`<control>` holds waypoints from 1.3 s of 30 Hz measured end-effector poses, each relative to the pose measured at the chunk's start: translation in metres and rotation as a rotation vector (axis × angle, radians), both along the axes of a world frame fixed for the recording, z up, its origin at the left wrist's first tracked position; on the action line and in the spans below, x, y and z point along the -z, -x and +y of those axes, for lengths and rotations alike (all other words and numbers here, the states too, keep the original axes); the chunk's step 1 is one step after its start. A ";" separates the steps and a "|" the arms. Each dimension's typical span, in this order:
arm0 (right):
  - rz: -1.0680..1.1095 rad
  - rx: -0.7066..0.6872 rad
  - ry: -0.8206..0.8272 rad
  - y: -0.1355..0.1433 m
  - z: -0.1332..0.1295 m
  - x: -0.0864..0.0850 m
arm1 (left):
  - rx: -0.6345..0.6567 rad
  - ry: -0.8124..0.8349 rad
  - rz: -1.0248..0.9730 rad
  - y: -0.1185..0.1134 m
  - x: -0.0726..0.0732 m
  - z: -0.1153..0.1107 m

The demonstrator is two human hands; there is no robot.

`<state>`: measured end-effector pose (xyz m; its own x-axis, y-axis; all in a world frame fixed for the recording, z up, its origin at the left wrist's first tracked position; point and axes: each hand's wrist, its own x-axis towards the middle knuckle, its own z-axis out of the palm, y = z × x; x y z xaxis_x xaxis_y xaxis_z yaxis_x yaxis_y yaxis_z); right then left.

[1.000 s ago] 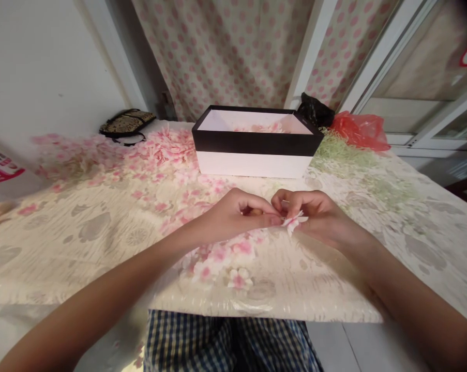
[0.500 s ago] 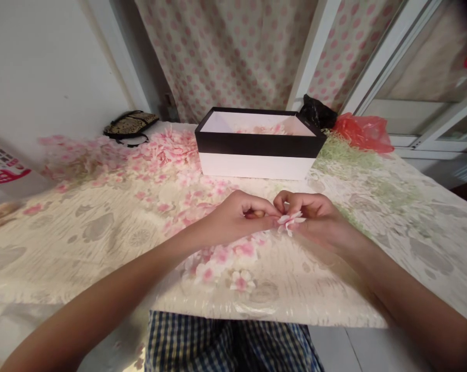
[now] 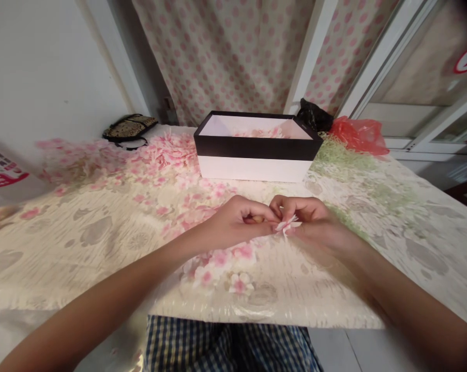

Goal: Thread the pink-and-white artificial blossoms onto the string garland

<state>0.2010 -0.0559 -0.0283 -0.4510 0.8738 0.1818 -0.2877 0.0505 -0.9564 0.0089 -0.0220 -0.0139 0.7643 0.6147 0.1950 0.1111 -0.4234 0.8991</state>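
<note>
A small pink and white flower (image 3: 288, 225) is pinched between the fingertips of both hands, above the table's near part. My left hand (image 3: 243, 221) has its thumb and forefinger closed at the flower's left side, its other fingers curled under. From the right, my right hand (image 3: 309, 217) grips the same flower with thumb and bent fingers. Loose flowers (image 3: 240, 283) lie on the cloth just below my hands. Beyond them stands a white box with a black rim (image 3: 256, 168), with pink petals (image 3: 270, 133) inside.
Pink petals (image 3: 171, 150) are heaped left of the box. Pale green shreds (image 3: 342, 157), a red plastic bag (image 3: 361, 135) and a black bag (image 3: 314, 114) lie at its right. A patterned pouch (image 3: 129, 128) sits at the back left, on the floral tablecloth (image 3: 101, 258).
The flower has tilted slightly between my fingertips. Both hands sit a little lower in the picture, and the view has shifted slightly.
</note>
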 end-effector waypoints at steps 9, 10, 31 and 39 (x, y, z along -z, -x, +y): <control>0.000 -0.014 0.023 0.002 0.002 0.002 | -0.023 0.004 0.001 0.001 -0.002 0.000; -0.001 -0.017 0.015 0.002 0.003 0.003 | -0.023 0.010 0.001 0.000 -0.002 0.000; 0.097 0.130 0.017 0.005 0.003 0.001 | -0.134 -0.178 -0.101 -0.001 -0.006 -0.001; 0.230 0.167 0.178 0.004 0.006 -0.005 | -0.120 -0.402 -0.193 0.000 0.001 0.009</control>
